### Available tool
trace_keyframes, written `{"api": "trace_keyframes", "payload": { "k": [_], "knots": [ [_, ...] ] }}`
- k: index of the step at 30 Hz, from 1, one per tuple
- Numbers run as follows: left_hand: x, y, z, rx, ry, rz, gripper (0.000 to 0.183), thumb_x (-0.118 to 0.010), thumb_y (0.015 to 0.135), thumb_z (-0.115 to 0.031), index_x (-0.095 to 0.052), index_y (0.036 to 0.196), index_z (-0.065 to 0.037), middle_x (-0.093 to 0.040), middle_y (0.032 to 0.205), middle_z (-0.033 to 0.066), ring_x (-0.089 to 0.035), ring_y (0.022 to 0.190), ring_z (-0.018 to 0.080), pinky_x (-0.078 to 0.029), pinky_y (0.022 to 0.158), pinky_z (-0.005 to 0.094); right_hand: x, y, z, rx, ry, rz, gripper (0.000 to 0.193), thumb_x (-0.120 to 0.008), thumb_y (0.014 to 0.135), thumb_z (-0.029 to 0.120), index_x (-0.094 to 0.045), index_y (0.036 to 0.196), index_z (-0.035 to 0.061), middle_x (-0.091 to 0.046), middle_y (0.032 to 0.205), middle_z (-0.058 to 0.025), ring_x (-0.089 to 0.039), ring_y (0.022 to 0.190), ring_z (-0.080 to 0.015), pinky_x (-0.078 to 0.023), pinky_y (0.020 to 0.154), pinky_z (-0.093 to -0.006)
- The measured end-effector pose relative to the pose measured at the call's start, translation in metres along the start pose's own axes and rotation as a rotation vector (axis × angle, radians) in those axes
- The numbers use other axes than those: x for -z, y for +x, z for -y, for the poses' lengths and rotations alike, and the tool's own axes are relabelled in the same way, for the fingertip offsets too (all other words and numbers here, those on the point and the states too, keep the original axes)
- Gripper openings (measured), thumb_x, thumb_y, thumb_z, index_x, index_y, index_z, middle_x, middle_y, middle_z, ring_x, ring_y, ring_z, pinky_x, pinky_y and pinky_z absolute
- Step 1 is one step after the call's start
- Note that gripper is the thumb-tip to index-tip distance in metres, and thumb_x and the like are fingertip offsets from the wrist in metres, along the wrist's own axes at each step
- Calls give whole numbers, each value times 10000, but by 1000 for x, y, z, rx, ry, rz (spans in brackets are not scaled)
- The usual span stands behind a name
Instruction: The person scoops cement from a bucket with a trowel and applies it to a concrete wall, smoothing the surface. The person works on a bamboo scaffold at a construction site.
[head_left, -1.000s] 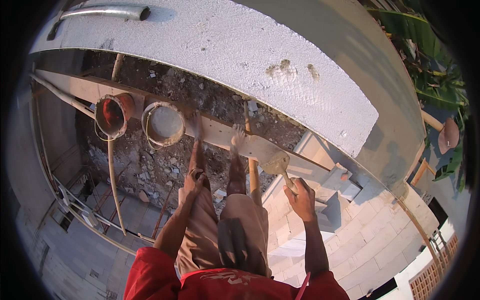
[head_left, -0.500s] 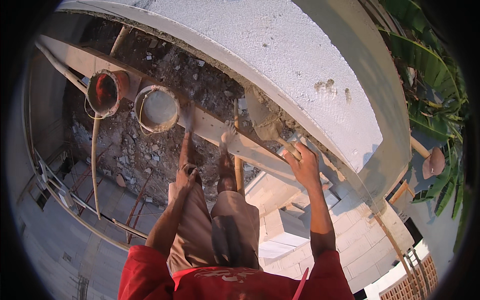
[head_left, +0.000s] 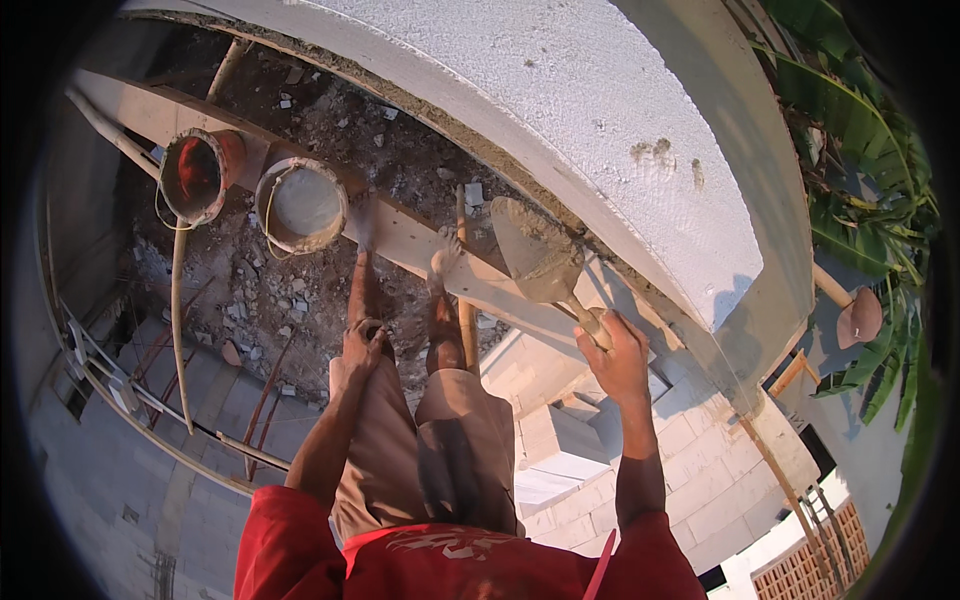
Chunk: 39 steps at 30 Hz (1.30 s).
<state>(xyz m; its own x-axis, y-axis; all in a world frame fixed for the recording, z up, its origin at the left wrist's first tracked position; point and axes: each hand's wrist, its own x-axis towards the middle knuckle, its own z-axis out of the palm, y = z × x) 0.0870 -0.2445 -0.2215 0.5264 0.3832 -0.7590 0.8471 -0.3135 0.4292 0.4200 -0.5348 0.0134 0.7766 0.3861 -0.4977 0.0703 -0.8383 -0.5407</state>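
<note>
My right hand [head_left: 622, 358] is closed round the short handle of a trowel [head_left: 516, 222]. Grey wet mortar [head_left: 552, 262] lies on its broad blade, beside the lower edge of a white textured wall [head_left: 610, 150]. My left hand [head_left: 362, 350] is at my left knee, its fingers curled; whether anything is inside them is hidden. Beyond my feet, on a plank [head_left: 400, 240], stands a bucket [head_left: 300, 243] filled with grey mortar. Next to it is a second bucket [head_left: 232, 157], reddish inside and tilted in view.
My bare feet stand on the narrow plank, high above rubble-strewn ground [head_left: 270, 285]. Bamboo poles [head_left: 180, 320] cross beneath and beside it. Pale block masonry [head_left: 690, 450] lies below at right. Banana leaves [head_left: 850, 110] hang beyond the wall.
The trowel has come slightly away from the wall's lower edge, and its mortar-covered blade now shows more fully. My right hand has moved slightly right and down; my left hand stays at the knee.
</note>
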Motion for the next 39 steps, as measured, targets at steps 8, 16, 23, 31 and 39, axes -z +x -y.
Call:
{"api": "trace_keyframes", "payload": {
  "k": [8,16,23,31,39],
  "knots": [
    [3,-2,-3,-32,45,-7,311,-654,914,-278,-712,1101,-36,-674,1191,221,-604,1151,412,-464,995,450,-17,19,-53,-77,12,69,263,-762,874,198,-668,989,-18,-693,851,-177,-657,733,-317,-515,711,-391],
    [-2,0,3,-17,21,24,290,-664,888,-312,-745,1083,-114,-691,1174,165,-608,1129,383,-467,998,459,10,2,-47,-108,20,-16,276,-771,867,203,-682,1001,-20,-697,852,-174,-659,750,-304,-514,723,-382],
    [-6,-3,8,-46,-8,-32,285,-674,906,-260,-724,1083,-42,-689,1143,214,-641,1111,380,-483,978,425,11,0,-46,-54,-24,-85,240,-773,860,190,-665,913,-18,-668,789,-170,-613,683,-294,-501,692,-366],
    [-2,-4,-5,12,81,-3,305,-667,923,-277,-716,1113,-44,-673,1196,212,-615,1152,402,-470,1000,441,23,-5,-37,-79,-89,-57,258,-783,850,194,-664,913,-25,-673,806,-187,-639,710,-333,-507,704,-382],
    [3,-2,-11,-5,46,11,307,-667,920,-273,-716,1121,-46,-674,1216,205,-618,1152,405,-473,999,443,42,-7,-32,-65,-112,-26,249,-794,828,171,-679,939,-20,-680,822,-176,-650,725,-319,-507,705,-377]
  ]
}}
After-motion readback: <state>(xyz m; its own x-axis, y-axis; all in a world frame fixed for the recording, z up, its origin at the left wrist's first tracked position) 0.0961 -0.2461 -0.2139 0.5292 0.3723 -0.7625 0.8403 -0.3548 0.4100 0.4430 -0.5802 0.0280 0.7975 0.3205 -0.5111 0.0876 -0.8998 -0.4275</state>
